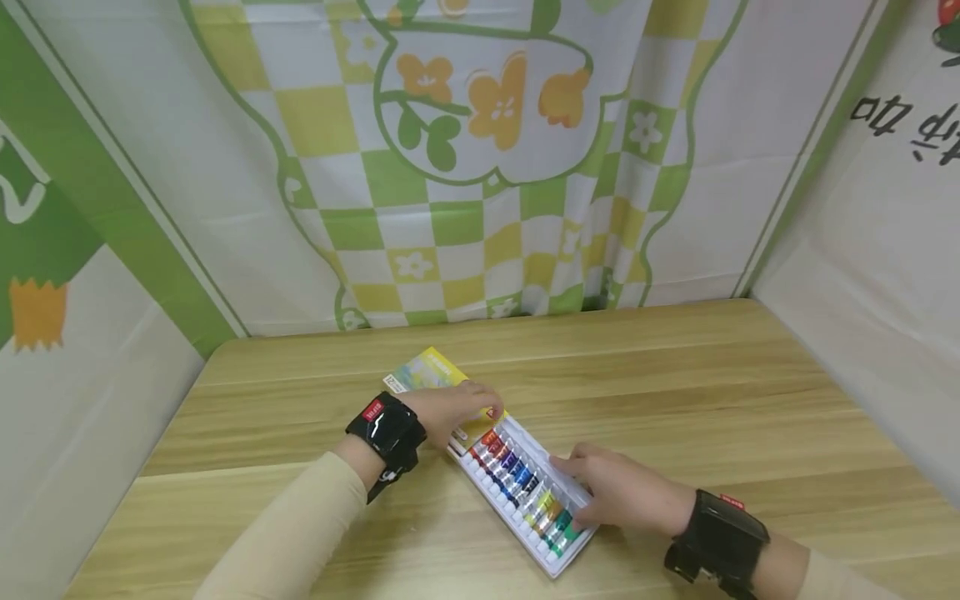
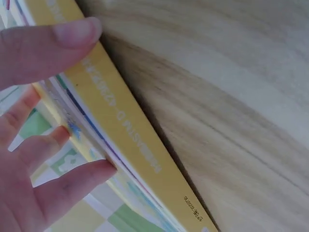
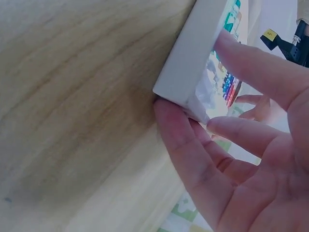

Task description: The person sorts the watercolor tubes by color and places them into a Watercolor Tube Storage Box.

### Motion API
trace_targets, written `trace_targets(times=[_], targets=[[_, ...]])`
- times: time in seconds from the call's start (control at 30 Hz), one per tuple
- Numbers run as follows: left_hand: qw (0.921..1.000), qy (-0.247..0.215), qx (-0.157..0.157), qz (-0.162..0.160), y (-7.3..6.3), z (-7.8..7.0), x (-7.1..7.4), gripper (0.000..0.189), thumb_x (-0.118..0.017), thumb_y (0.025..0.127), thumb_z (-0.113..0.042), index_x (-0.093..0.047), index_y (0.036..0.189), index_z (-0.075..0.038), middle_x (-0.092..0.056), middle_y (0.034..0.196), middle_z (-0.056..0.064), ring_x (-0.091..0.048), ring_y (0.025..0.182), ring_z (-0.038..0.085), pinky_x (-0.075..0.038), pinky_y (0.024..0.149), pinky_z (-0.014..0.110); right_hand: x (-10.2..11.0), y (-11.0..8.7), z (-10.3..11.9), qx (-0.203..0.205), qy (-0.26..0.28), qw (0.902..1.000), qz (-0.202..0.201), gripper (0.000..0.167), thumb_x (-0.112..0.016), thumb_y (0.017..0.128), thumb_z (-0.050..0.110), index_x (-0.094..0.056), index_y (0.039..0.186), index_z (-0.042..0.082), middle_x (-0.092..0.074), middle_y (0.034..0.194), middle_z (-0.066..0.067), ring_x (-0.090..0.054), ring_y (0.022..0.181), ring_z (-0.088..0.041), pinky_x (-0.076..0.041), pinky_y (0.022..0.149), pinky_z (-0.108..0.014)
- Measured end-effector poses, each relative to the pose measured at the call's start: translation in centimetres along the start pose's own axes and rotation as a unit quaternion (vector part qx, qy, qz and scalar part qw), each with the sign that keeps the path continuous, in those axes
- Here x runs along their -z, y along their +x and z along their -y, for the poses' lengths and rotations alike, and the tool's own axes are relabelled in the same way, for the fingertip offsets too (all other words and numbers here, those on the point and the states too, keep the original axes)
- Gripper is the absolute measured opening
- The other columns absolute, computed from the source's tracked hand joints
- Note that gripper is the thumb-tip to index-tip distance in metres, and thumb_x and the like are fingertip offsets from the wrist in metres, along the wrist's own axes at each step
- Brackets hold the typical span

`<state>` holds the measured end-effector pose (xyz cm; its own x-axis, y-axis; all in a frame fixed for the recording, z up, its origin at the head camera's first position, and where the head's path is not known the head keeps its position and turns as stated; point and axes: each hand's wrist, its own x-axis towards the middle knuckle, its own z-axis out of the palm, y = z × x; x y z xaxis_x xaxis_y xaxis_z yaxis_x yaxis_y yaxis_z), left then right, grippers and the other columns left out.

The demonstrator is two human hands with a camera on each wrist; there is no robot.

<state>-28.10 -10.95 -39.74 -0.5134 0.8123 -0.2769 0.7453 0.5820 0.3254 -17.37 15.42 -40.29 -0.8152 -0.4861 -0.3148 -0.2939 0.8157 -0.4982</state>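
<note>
A white plastic tray holds a row of paint tubes in several colours with white caps. It sticks out from a flat yellow carton, which still covers its far left part. My left hand grips the carton near its open end; in the left wrist view the thumb lies on the yellow side wall and the fingertips touch the printed face. At the tray's near right end, my right hand holds it between thumb and fingers. The right wrist view shows the tray's white corner against the fingers.
Both things lie on a wood-grain table. A patterned green and yellow curtain hangs behind its far edge, with printed white cloth walls on the left and right. Each wrist wears a black camera strap.
</note>
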Motion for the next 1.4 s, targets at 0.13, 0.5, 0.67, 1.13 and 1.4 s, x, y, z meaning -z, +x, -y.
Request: trace_targets(times=[0.13,0.5,0.67,1.13,1.4], targets=[[0.9997,-0.012,0.016,-0.015,-0.2,-0.1,0.2,0.073,-0.072,0.059,0.021,-0.047,0.118,-0.016,-0.051,0.131,0.004,-0.048,0.113,0.018,-0.051,0.081,0.028,0.8,0.7,0.5,0.011,-0.034,0.9993,-0.012,0.07,-0.084,0.077,0.027,-0.057,0.139,0.01,-0.059,0.105,0.001,-0.055,0.083,-0.01,-0.048,0.066,-0.023],[0.9965,0.049,0.067,0.01,0.1,-1.1,-0.4,0.095,-0.08,0.067,0.009,-0.04,0.15,-0.014,-0.039,0.155,0.004,-0.034,0.146,0.024,-0.038,0.117,0.037,0.6,5.2,1.9,0.108,-0.113,0.9857,-0.063,0.04,-0.062,0.096,0.017,-0.06,0.136,0.019,-0.058,0.1,0.0,-0.049,0.076,-0.006,-0.045,0.064,-0.019],[0.9966,0.037,0.072,0.013,0.1,-1.0,-0.3,0.097,-0.08,0.065,0.01,-0.04,0.15,-0.014,-0.038,0.157,0.004,-0.033,0.146,0.022,-0.041,0.114,0.035,0.0,6.2,1.5,0.107,-0.114,0.9855,-0.066,0.042,-0.063,0.095,0.012,-0.061,0.136,0.019,-0.054,0.099,0.0,-0.048,0.075,-0.007,-0.044,0.063,-0.018],[0.997,0.033,0.069,0.005,0.2,-0.3,0.1,0.097,-0.082,0.065,0.005,-0.041,0.15,-0.014,-0.039,0.156,0.004,-0.034,0.146,0.022,-0.041,0.114,0.036,0.1,6.2,3.4,0.071,-0.189,0.9788,-0.032,0.043,-0.057,0.099,0.012,-0.055,0.142,0.018,-0.06,0.113,-0.009,-0.06,0.084,-0.014,-0.054,0.07,-0.025],[0.995,0.055,0.082,0.018,0.7,-0.4,-0.1,0.1,-0.082,0.063,0.01,-0.043,0.149,-0.023,-0.038,0.156,0.002,-0.034,0.144,0.022,-0.05,0.101,0.034,0.0,5.8,3.4,0.078,-0.215,0.9731,-0.028,0.041,-0.053,0.101,0.015,-0.054,0.143,0.018,-0.062,0.107,-0.007,-0.055,0.076,-0.011,-0.051,0.066,-0.023]])
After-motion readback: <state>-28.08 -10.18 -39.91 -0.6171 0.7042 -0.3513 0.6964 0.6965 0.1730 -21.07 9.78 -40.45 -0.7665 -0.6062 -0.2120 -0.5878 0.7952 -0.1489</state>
